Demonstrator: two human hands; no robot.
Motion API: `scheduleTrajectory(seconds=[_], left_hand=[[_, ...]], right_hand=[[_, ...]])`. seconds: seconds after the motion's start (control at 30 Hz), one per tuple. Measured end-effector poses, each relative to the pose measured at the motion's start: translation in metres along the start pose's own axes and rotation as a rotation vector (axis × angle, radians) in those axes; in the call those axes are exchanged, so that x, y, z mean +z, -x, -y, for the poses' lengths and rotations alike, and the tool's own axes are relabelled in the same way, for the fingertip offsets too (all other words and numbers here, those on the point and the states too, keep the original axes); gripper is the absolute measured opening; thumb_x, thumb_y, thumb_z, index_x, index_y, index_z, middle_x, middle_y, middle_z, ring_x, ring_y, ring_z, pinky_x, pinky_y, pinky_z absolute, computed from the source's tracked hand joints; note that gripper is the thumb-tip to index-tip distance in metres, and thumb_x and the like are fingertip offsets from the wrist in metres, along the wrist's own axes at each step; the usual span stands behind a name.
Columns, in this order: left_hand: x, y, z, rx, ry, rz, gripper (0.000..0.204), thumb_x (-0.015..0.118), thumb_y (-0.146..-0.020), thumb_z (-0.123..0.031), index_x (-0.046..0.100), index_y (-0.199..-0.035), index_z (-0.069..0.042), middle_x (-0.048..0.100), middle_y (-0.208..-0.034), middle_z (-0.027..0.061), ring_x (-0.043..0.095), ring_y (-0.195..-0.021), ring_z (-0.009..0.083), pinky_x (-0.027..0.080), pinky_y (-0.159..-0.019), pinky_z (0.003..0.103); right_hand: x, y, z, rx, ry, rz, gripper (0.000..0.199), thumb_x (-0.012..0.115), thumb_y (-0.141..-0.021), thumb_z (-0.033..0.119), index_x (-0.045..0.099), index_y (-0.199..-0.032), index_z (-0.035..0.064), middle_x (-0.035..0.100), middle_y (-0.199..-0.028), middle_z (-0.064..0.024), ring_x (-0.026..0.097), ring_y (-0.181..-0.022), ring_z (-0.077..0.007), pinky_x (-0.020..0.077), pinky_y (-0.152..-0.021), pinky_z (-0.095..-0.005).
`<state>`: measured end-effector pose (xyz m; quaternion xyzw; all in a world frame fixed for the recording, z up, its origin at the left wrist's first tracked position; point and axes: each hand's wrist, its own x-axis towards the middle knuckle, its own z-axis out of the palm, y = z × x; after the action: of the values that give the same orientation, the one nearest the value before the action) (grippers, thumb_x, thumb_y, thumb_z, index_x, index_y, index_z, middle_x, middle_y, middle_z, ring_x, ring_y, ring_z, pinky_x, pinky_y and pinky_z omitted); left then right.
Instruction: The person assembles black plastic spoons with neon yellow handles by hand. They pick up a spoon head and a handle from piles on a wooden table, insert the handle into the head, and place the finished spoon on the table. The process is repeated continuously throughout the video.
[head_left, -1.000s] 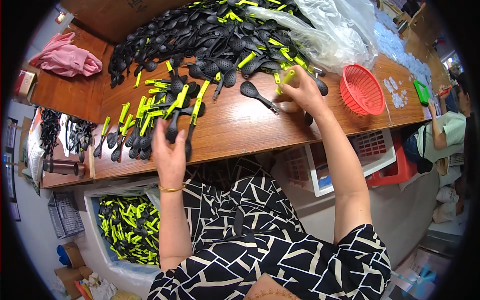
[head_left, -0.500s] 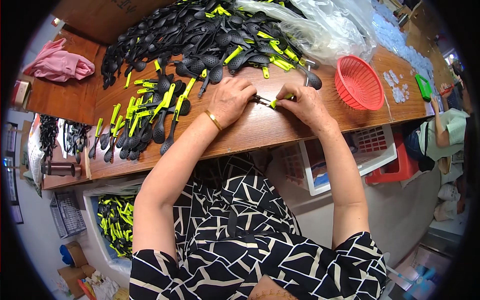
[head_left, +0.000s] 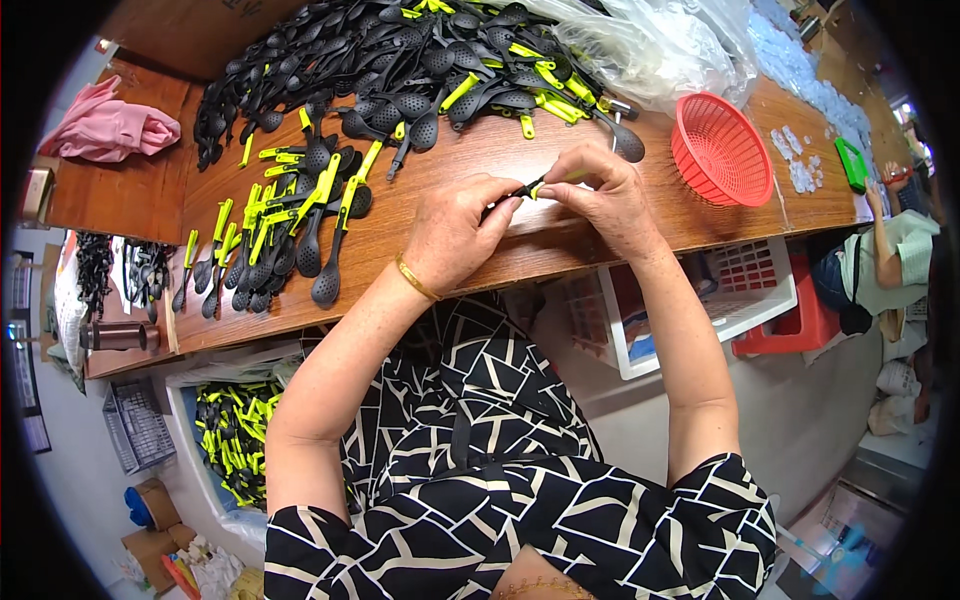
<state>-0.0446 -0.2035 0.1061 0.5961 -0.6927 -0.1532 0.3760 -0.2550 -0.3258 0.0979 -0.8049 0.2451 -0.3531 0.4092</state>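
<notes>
Over the table's front part, my left hand (head_left: 462, 222) is closed around a slim black utensil (head_left: 530, 187), whose tip sticks out past the fingers. Its head is hidden in the hand. My right hand (head_left: 607, 195) pinches a small yellow-green handle piece (head_left: 538, 190) at that tip, so the two hands nearly meet. Most of the piece is covered by the fingers. Left of my hands lies a group of black slotted spoons with yellow-green handles (head_left: 325, 190). Behind them spreads a large heap of black spoons (head_left: 370, 60).
A red plastic basket (head_left: 722, 150) stands to the right, near a clear plastic bag (head_left: 680, 50). One black spoon (head_left: 627, 140) lies beside the basket. Below the table are a white crate (head_left: 765, 300) and a bin of finished-looking spoons (head_left: 235, 440). Another person (head_left: 890, 250) sits far right.
Both hands have drawn slightly nearer each other, and the black utensil's tip is now tilted upward between them. My left hand has turned, its thumb now showing along the utensil.
</notes>
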Motion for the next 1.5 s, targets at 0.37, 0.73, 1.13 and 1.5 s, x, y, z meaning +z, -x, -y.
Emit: scheduleTrajectory(seconds=[0.37, 0.73, 1.13, 1.5], left_hand=[[-0.021, 0.011, 0.0, 0.043, 0.0, 0.043, 0.022, 0.071, -0.099, -0.01, 0.076, -0.119, -0.001, 0.076, -0.103, 0.0166, 0.075, -0.093, 0.0333, 0.057, -0.082, 0.039], [-0.033, 0.037, 0.006, -0.111, 0.209, 0.064, 0.02, 0.07, -0.099, -0.011, 0.076, -0.114, 0.001, 0.076, -0.098, 0.0159, 0.075, -0.085, 0.0292, 0.057, -0.075, 0.039], [-0.046, 0.104, -0.002, -0.304, 0.405, 0.274, 0.027, 0.057, -0.114, -0.018, 0.069, -0.127, 0.002, 0.073, -0.092, 0.0055, 0.073, -0.083, 0.0138, 0.058, -0.076, 0.032], [0.062, 0.176, 0.02, -0.679, 1.027, -0.321, 0.017, 0.066, -0.11, -0.01, 0.07, -0.121, 0.002, 0.074, -0.107, 0.0033, 0.071, -0.089, 0.0092, 0.062, -0.083, 0.027]], right_hand=[[0.005, -0.004, 0.015, 0.069, -0.058, 0.118, 0.018, 0.09, -0.088, 0.015, 0.078, -0.098, 0.0061, 0.076, -0.096, 0.0002, 0.073, -0.091, -0.0098, 0.0572, -0.084, -0.0271], [0.027, -0.004, 0.02, 0.02, -0.113, 0.207, 0.02, 0.089, -0.09, 0.014, 0.074, -0.098, 0.0039, 0.077, -0.094, -0.0005, 0.072, -0.092, -0.0084, 0.0574, -0.083, -0.0276], [0.052, 0.008, 0.046, -0.567, 0.367, 0.326, 0.02, 0.086, -0.082, 0.021, 0.084, -0.102, 0.0206, 0.067, -0.101, 0.0013, 0.067, -0.101, -0.0216, 0.0515, -0.099, -0.042], [0.109, 0.061, 0.045, -0.326, 0.465, 0.166, 0.019, 0.087, -0.078, 0.032, 0.08, -0.093, 0.0218, 0.067, -0.139, -0.0007, 0.052, -0.142, -0.029, 0.03, -0.123, -0.0584]])
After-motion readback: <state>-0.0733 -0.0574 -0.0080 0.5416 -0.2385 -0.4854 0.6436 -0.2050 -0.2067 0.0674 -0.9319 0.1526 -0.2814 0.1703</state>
